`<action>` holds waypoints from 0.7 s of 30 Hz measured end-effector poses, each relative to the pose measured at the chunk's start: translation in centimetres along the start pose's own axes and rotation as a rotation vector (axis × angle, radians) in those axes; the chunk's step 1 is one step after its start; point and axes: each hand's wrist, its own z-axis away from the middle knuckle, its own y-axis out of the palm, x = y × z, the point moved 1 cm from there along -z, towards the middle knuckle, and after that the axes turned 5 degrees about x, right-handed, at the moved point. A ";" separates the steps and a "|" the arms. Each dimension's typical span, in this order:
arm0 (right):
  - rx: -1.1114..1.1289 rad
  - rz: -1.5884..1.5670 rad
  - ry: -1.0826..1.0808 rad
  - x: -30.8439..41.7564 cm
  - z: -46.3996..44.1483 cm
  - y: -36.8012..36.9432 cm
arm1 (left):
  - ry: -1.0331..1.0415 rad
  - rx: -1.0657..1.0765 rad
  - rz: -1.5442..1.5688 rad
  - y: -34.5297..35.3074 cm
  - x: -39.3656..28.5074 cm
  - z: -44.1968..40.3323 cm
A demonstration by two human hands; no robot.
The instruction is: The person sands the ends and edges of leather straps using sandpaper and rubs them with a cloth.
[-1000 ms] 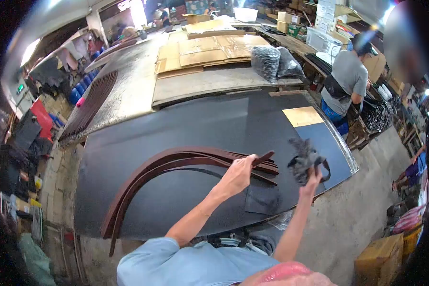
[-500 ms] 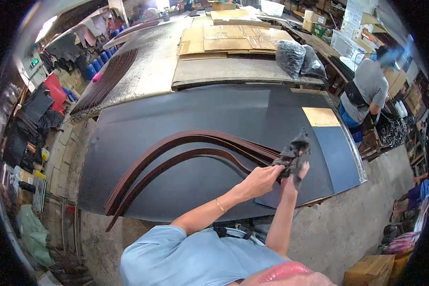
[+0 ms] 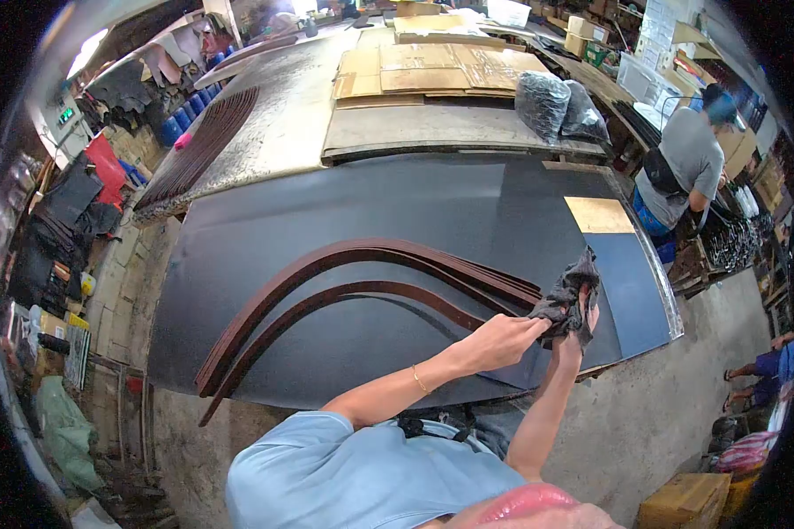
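A dark brown leather strap (image 3: 362,287) curves across the dark sheet and runs in under my left hand (image 3: 501,342). My left fingers are closed in a pinch at its right end, against the cloth. A crumpled black cloth (image 3: 566,300) is wrapped about my right hand (image 3: 586,319), which grips it. The strap's tip is hidden between the fingers and cloth. Just beyond lies a bundle of similar brown straps (image 3: 326,254), fanned out toward the cloth at its right end.
The dark sheet (image 3: 326,203) covers the table in front of me. Behind are cardboard sheets (image 3: 432,70), plastic-wrapped bundles (image 3: 540,106) and more brown strips (image 3: 212,141). A person in grey (image 3: 686,159) stands at the right. A cardboard box (image 3: 684,501) sits on the floor.
Both hands and the black cloth have shifted a little to the right. The bundle of straps looks nearly unchanged, with more of its right end showing.
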 end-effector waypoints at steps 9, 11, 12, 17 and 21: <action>-0.137 1.166 0.001 2.7 -13.2 -15.6 | -0.217 0.070 0.188 -0.4 -0.1 3.6; 0.118 1.749 0.218 3.5 -11.0 -13.8 | -0.225 0.059 0.198 -0.1 -0.3 3.1; 0.218 1.962 0.351 2.1 -10.7 -15.5 | -0.235 0.043 0.194 0.0 -0.2 2.7; 0.669 1.618 -0.077 -2.1 1.9 -10.1 | -0.131 0.006 0.109 -0.4 0.2 1.6; 0.763 1.731 0.004 -4.0 7.6 -7.6 | -0.145 0.168 0.061 1.3 1.6 2.1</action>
